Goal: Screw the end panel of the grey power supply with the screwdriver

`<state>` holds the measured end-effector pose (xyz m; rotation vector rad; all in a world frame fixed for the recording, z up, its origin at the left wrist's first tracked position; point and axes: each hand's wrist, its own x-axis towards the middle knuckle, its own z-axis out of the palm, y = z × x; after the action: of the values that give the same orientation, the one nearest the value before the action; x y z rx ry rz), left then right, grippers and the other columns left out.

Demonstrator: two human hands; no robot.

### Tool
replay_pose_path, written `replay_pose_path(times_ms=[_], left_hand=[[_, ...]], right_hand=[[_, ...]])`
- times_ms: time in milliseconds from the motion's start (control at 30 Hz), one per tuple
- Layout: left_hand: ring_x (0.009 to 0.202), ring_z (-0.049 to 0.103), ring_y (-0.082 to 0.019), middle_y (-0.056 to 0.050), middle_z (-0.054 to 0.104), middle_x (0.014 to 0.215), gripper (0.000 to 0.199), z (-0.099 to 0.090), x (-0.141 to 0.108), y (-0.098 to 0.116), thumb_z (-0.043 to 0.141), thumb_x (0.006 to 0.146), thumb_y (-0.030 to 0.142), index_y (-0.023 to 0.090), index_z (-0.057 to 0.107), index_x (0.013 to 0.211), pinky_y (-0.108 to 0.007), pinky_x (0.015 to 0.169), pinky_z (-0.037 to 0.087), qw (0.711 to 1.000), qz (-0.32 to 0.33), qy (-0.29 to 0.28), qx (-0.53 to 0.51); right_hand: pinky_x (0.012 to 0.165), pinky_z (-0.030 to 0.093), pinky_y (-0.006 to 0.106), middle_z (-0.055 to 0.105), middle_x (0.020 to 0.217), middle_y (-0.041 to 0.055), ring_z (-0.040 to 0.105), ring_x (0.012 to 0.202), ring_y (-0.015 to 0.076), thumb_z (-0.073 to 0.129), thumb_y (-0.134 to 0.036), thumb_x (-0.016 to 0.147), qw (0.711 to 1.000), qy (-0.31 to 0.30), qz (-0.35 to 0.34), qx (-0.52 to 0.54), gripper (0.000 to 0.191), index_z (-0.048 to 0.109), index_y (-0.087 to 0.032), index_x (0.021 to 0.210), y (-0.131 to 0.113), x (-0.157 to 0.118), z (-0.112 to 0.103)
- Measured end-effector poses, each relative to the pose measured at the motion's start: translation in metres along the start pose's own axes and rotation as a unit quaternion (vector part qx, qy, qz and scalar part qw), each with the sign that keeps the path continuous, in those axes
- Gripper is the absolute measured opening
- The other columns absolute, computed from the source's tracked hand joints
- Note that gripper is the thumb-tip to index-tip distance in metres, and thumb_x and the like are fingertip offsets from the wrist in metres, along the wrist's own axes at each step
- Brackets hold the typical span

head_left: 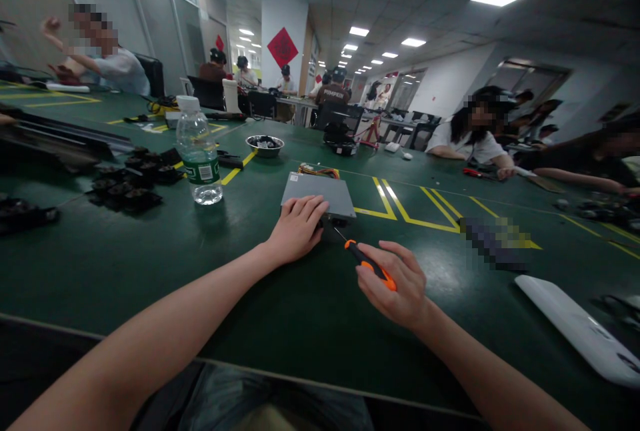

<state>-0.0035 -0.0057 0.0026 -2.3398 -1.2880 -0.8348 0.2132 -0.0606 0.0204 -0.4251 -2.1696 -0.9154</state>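
A grey metal power supply (320, 192) lies flat on the green table, a bundle of coloured wires (320, 171) coming out at its far side. My left hand (299, 229) grips its near left edge, fingers over the top and thumb down by the front side. In my right hand (395, 279) is a screwdriver (367, 263) with an orange and black handle. Its thin shaft points up and left at the front side of the power supply; whether the tip touches a screw is too small to tell.
Left of the power supply stands a water bottle (200, 157). Behind is a metal bowl (265, 145) of small parts. Black parts (125, 181) lie at the left, a white casing (575, 327) at the right. A co-worker (475, 131) sits across the table.
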Motion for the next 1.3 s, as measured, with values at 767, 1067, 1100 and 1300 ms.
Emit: replay_pose_path(times_ms=[767, 1067, 1100, 1300], left_hand=[[0.125, 0.036, -0.026, -0.010, 0.045, 0.136, 0.049, 0.003, 0.001, 0.000, 0.047, 0.084, 0.027, 0.018, 0.039, 0.131, -0.043, 0.100, 0.026, 1.000, -0.003, 0.000, 0.000], [0.125, 0.036, -0.025, -0.010, 0.045, 0.136, 0.048, 0.001, 0.001, 0.001, 0.047, 0.084, 0.026, 0.017, 0.039, 0.131, -0.042, 0.099, 0.026, 1.000, -0.003, 0.001, 0.001], [0.125, 0.037, -0.025, -0.010, 0.044, 0.136, 0.049, 0.001, 0.001, 0.001, 0.047, 0.084, 0.026, 0.017, 0.039, 0.131, -0.042, 0.099, 0.026, 1.000, -0.003, 0.001, 0.000], [0.124, 0.037, -0.025, -0.010, 0.045, 0.136, 0.048, 0.001, 0.001, 0.002, 0.047, 0.083, 0.025, 0.018, 0.040, 0.131, -0.042, 0.099, 0.026, 1.000, -0.007, 0.000, 0.004]], right_hand=[[0.085, 0.050, 0.039, 0.057, 0.122, 0.0129, 0.055, 0.110, 0.0244, 0.065, -0.019, 0.076, 0.997, -0.076, -0.027, 0.022, 0.034, 0.056, -0.025, 0.108, -0.028, 0.013, -0.003], [0.076, 0.054, 0.027, 0.064, 0.106, 0.0102, 0.060, 0.105, 0.0225, 0.067, -0.017, 0.074, 0.999, -0.039, -0.015, 0.033, 0.027, 0.061, -0.023, 0.100, -0.030, 0.014, -0.003], [0.075, 0.054, 0.027, 0.065, 0.103, 0.0103, 0.061, 0.103, 0.0225, 0.066, -0.015, 0.074, 0.999, -0.038, -0.016, 0.032, 0.022, 0.061, -0.021, 0.094, -0.028, 0.013, -0.003], [0.081, 0.053, 0.035, 0.060, 0.111, 0.0141, 0.056, 0.110, 0.0263, 0.061, -0.016, 0.078, 0.996, -0.074, -0.014, 0.043, 0.029, 0.058, -0.021, 0.107, -0.028, 0.012, -0.004]])
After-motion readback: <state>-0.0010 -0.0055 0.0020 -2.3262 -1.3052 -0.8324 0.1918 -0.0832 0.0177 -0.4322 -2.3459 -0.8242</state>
